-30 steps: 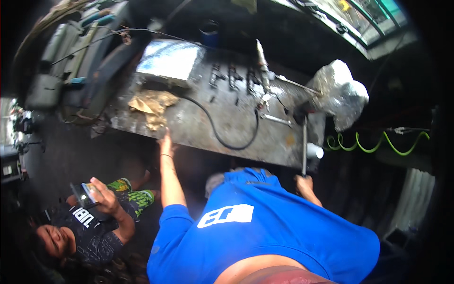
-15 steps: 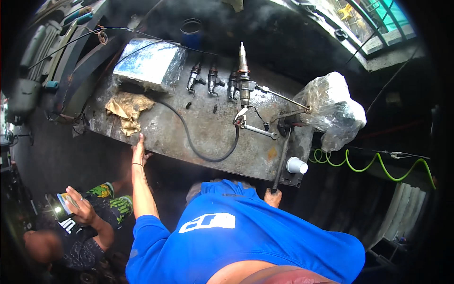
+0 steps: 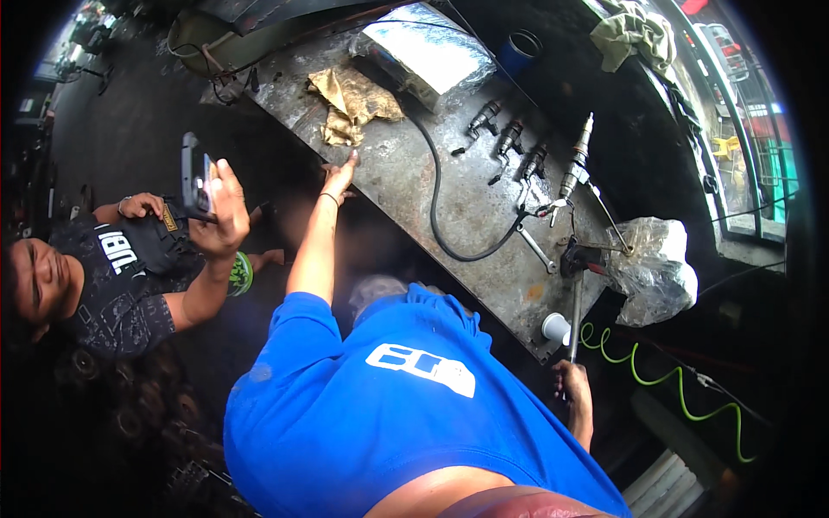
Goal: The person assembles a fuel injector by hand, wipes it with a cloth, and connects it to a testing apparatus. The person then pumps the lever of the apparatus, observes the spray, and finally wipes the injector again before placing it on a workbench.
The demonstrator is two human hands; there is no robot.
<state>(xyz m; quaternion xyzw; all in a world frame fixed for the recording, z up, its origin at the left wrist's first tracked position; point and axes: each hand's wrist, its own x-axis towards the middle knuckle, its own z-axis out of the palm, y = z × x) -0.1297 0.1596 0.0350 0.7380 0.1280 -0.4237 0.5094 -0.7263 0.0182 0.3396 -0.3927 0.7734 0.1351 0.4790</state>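
Observation:
My left hand (image 3: 339,179) rests with fingers stretched out on the front edge of the metal table (image 3: 389,186), just below a crumpled tan cloth (image 3: 352,102). At the table's right end, my right hand (image 3: 572,382) is wrapped round the lower end of a long metal lever (image 3: 577,315). The lever's upper end meets a dark fixture (image 3: 577,259). Beyond it a large fuel injector (image 3: 576,164) stands tilted, joined to a thin metal pipe (image 3: 611,223). A combination wrench (image 3: 537,250) lies near its base. Beside the lever is a white cup (image 3: 556,329).
Several smaller injectors (image 3: 509,138) lie behind a black hose (image 3: 436,194). A plastic-wrapped box (image 3: 436,52) sits at the back, and a plastic-wrapped bundle (image 3: 652,268) at the right. A green coiled hose (image 3: 665,367) hangs there. At left, another person (image 3: 121,276) holds up a phone (image 3: 197,177).
The view has turned, tilting the table. My right hand and the lever have shifted from the cup's left to its right. My left hand stays at the edge. The other person's phone is higher.

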